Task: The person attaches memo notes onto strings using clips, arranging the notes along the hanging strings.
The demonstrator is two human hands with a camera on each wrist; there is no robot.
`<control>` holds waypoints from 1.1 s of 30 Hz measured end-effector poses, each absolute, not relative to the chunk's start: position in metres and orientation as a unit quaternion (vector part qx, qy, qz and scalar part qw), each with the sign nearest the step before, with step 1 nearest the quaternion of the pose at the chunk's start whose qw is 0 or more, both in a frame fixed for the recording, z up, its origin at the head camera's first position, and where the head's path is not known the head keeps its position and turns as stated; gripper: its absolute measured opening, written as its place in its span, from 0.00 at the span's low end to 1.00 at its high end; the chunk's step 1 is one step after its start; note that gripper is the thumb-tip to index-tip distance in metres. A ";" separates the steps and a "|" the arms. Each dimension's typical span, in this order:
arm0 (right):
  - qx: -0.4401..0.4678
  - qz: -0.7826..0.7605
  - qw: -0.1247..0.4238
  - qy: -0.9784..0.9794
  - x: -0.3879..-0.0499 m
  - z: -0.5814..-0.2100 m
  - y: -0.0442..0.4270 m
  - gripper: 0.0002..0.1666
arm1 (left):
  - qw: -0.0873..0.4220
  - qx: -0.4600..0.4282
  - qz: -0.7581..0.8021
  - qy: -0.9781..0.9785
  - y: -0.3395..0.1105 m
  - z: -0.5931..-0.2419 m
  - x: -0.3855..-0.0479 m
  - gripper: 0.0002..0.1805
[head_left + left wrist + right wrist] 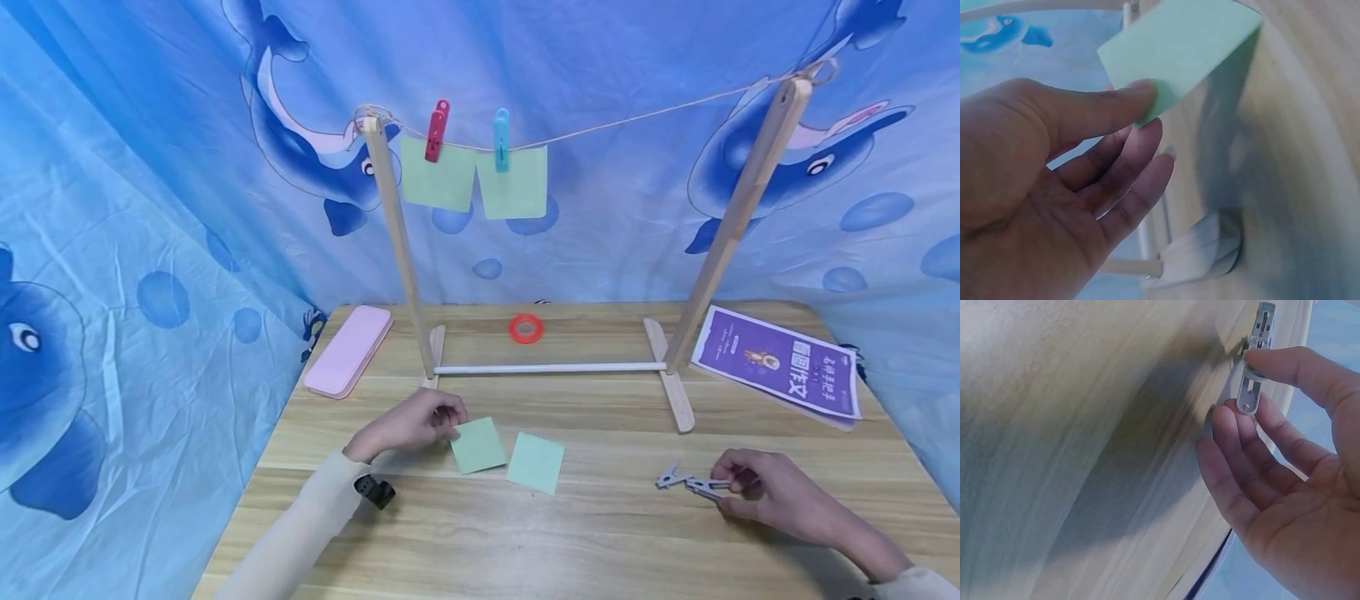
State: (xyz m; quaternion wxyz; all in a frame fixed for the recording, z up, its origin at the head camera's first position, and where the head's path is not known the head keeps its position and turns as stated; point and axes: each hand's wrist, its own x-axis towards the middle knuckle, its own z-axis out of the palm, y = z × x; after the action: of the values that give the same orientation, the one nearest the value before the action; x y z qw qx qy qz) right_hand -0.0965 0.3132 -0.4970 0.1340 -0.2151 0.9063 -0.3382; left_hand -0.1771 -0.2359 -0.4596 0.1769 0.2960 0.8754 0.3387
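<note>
left grip (pixel 420 419), lower left of centre: thumb and fingers brought together, pinching one corner of a green note (pixel 478 446). second note (pixel 536 462) lies on the desk (pixel 600 550), just right of it. right grip (pixel 780 492), lower right: pinching a grey clip (pixel 707 487) near its handle end; other clip (pixel 670 477) just left, contact unclear. i'd keep the left pinch light and at the corner so the paper doesn't crease, and squeeze the handles squarely so the clip doesn't twist.
</note>
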 end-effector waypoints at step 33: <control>-0.241 -0.356 -0.022 0.903 -0.111 -0.442 0.297 0.17 | 0.080 0.204 0.521 0.825 -0.223 -0.453 -0.186 0.05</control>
State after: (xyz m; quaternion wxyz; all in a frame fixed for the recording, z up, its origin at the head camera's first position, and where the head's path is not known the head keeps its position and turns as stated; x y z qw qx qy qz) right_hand -0.1110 0.2965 -0.4416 -0.0216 -0.2406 0.9027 -0.3560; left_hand -0.1858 -0.2231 -0.4529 0.0801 0.2036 0.8247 0.5215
